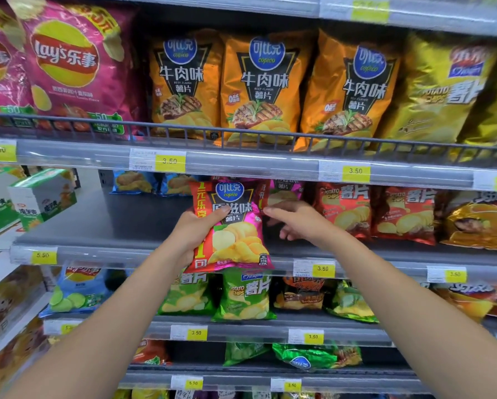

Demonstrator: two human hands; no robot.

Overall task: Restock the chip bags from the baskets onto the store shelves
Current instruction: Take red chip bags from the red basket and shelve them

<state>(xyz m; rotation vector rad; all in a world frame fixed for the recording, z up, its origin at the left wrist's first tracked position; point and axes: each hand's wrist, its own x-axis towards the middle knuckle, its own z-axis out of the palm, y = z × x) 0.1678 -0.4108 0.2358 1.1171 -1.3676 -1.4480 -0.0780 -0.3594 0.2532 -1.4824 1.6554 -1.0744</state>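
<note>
The left hand is holding a pink-and-red chip bag upright, its grip closed on the bag's left edge with the thumb lying across the front. The bag is hanging at the front lip of the middle shelf, face outward, probably so the label is showing once it is slid in. Just right of that grip, the right hand is reaching in with a wide, loose grip, holding nothing; it is likely making room or steadying a matching pink bag standing behind. Further right of it, red bags are already lining the shelf, while left of the holding grip the shelf is showing bare metal, with blue bags sitting far back.

The left fingers are hiding behind the bag. Its lower edge is covering the price strip, so whether it is resting on anything cannot be told. Whether the right fingers are touching the pink bag behind is unclear. No baskets are appearing in view.
</note>
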